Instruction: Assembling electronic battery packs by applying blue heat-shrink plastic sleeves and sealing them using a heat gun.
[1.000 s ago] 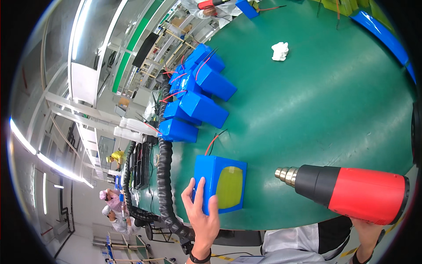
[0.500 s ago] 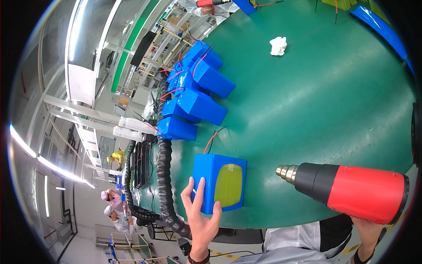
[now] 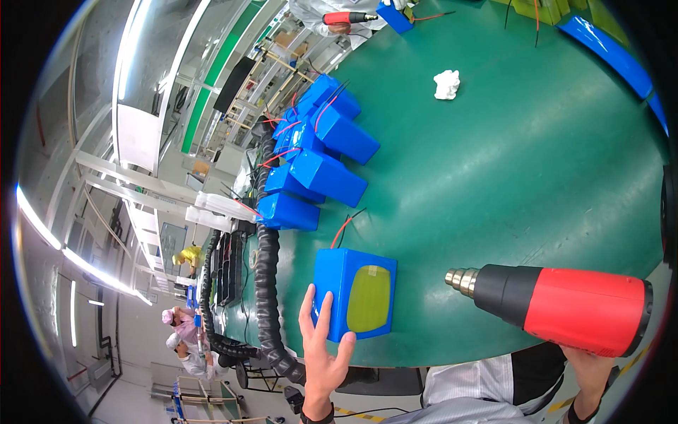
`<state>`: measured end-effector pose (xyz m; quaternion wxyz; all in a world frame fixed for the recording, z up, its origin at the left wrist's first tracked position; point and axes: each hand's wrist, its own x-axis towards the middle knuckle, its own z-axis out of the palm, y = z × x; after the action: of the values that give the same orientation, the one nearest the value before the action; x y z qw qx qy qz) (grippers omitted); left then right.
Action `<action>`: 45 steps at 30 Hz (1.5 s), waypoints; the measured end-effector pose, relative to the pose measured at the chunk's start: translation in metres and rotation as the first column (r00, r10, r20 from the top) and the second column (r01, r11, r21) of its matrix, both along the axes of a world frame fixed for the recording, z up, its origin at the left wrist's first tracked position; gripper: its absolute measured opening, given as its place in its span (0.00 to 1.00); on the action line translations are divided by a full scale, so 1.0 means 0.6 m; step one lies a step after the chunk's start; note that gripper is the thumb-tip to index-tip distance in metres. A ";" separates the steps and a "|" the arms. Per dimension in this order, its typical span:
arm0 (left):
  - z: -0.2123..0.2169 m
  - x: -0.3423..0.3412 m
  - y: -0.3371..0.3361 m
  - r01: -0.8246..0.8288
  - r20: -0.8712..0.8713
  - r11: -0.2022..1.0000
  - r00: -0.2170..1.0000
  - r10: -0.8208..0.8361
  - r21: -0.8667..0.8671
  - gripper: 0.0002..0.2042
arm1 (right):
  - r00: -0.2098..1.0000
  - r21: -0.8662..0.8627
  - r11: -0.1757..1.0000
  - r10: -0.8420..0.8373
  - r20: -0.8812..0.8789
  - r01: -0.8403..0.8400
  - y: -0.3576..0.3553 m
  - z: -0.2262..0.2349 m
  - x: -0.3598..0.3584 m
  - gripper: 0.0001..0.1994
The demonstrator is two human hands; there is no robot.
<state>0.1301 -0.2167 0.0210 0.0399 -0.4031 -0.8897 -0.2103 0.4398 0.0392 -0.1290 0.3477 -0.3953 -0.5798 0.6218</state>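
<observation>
A battery pack (image 3: pixel 332 286) in shiny blue wrap stands on the green table in front of me. One face has a rounded opening showing a yellow-green surface, and a red and a black wire stick out at its far end. My left hand (image 3: pixel 325 357) has its fingers spread against the pack's left side, with the thumb by its near lower edge. A red and black heat gun (image 3: pixel 565 304) is gripped in my right hand (image 3: pixel 587 369), its metal nozzle pointing left, apart from the pack. The gun's body hides most of those fingers.
Several blue packs (image 3: pixel 328 173) with wires cluster at the table's left edge, beside a black corrugated hose (image 3: pixel 267 283). A crumpled white wad (image 3: pixel 446 84) lies farther off. Across the table, a co-worker holds another red heat gun (image 3: pixel 346 18) near a blue pack (image 3: pixel 395 18).
The view has shifted slightly. The co-worker's heat gun and pack show more fully at the top. My left hand still touches the pack, and my heat gun has hardly moved.
</observation>
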 end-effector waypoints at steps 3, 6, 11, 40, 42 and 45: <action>-0.007 -0.006 0.007 0.012 -0.073 1.000 0.997 -0.014 -0.028 0.34 | 0.999 0.001 1.000 -0.028 0.017 0.028 0.001 0.009 0.008 0.29; -0.001 -0.004 0.021 -0.005 -0.119 1.000 0.993 0.003 -0.024 0.33 | 0.998 -0.006 0.999 -0.051 0.031 0.052 0.005 0.013 0.012 0.28; -0.001 -0.002 0.035 -0.087 -0.053 0.994 0.994 0.091 0.073 0.34 | 0.994 -0.030 0.996 -0.087 0.064 0.089 0.012 0.022 0.023 0.28; -0.056 -0.073 -0.043 -0.082 0.086 0.837 0.995 0.042 0.542 0.32 | 0.850 0.311 0.792 0.464 0.251 -0.524 -0.063 0.019 -0.009 0.29; -0.087 -0.068 -0.052 -0.126 0.170 0.801 0.985 0.031 0.585 0.31 | 0.873 0.155 0.865 0.447 0.194 -0.477 -0.073 0.039 -0.024 0.29; -0.118 -0.045 -0.093 -0.255 0.292 0.755 0.952 0.089 0.604 0.36 | 0.882 0.007 0.888 0.455 0.120 -0.459 -0.075 0.030 -0.028 0.28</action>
<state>0.1030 -0.2725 -0.0496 0.0828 -0.2525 -0.7974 -0.5418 0.4228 -0.0059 -0.1112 0.1644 -0.2766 -0.6864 0.6522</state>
